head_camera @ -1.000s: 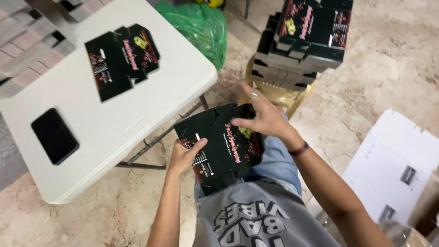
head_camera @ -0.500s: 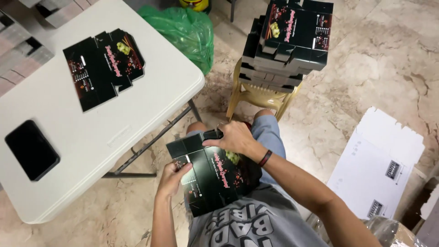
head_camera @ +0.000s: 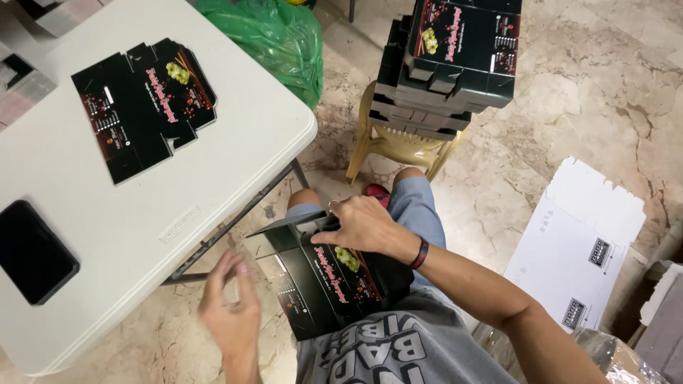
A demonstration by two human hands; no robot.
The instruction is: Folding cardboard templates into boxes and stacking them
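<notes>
A black printed carton [head_camera: 334,284] rests on my lap, partly folded into a box shape with a flap raised at its far end. My right hand [head_camera: 366,224] grips the carton's upper edge, fingers curled over the flap. My left hand [head_camera: 231,313] is off the carton to its left, fingers spread, holding nothing. Another flat black carton blank [head_camera: 142,107] lies on the white folding table [head_camera: 235,171] to my left.
A black phone [head_camera: 32,252] lies on the table's near left. A stack of folded black boxes [head_camera: 452,60] sits on a tan plastic stool [head_camera: 395,146] ahead. A green plastic bag [head_camera: 274,35] sits behind the table. White flattened cardboard [head_camera: 576,249] lies on the marble floor to the right.
My left hand has let go of the carton and moved out to the left. My right hand has pulled the carton closer on my lap and raised its end flap.
</notes>
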